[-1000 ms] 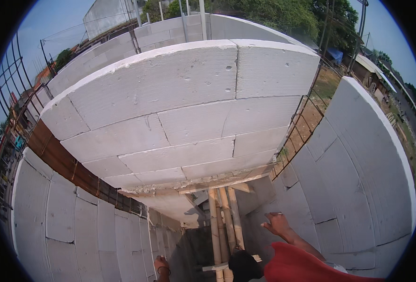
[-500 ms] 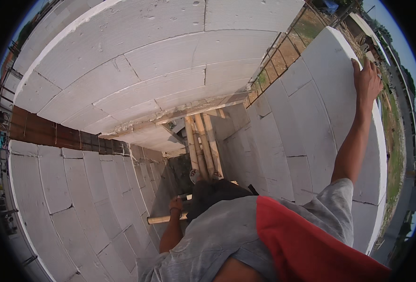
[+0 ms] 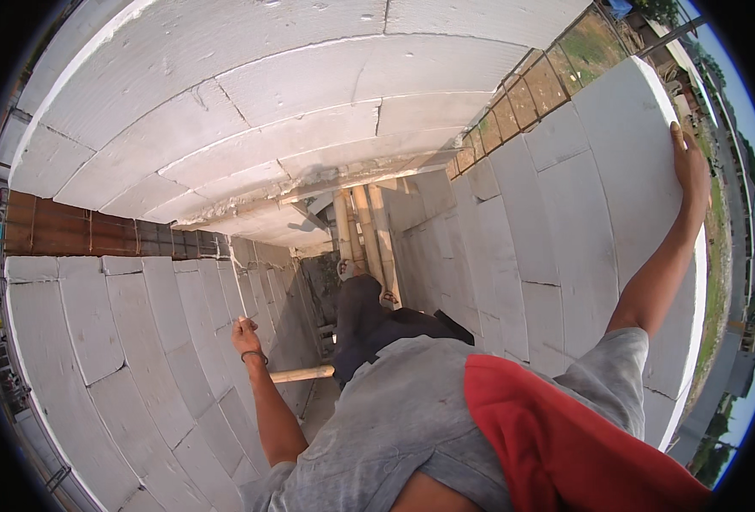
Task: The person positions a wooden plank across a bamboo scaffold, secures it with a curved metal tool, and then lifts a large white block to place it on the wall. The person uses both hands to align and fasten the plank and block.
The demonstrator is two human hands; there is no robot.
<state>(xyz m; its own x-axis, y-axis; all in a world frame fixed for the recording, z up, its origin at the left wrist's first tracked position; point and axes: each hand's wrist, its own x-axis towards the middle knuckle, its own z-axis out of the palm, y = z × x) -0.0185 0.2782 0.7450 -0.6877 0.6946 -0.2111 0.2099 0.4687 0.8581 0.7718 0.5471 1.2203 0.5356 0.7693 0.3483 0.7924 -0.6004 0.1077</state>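
My left hand (image 3: 246, 338) is raised with its fingers closed, in front of the left block wall (image 3: 151, 358). A thin pale line runs up from the fingers, but whether it is a string in the hand or a wall edge behind I cannot make out. A dark band circles that wrist. At the far right my right hand (image 3: 692, 175) grips the top edge of the right block wall (image 3: 557, 222), the other fingers partly hidden beyond it. My feet stand on bamboo poles (image 3: 366, 229) low down between the walls.
A tall pale block wall (image 3: 292, 94) rises ahead. Steel bars (image 3: 522, 102) fill the gap at its right, and a rusty brown column form (image 3: 70, 229) stands at its left. A short bamboo pole (image 3: 303, 374) sticks out beside my left leg. Grass and a road lie outside.
My left hand has risen up and leftward, away from the short bamboo pole. The right hand has slid a little along the wall's top toward me. One leg has shifted forward.
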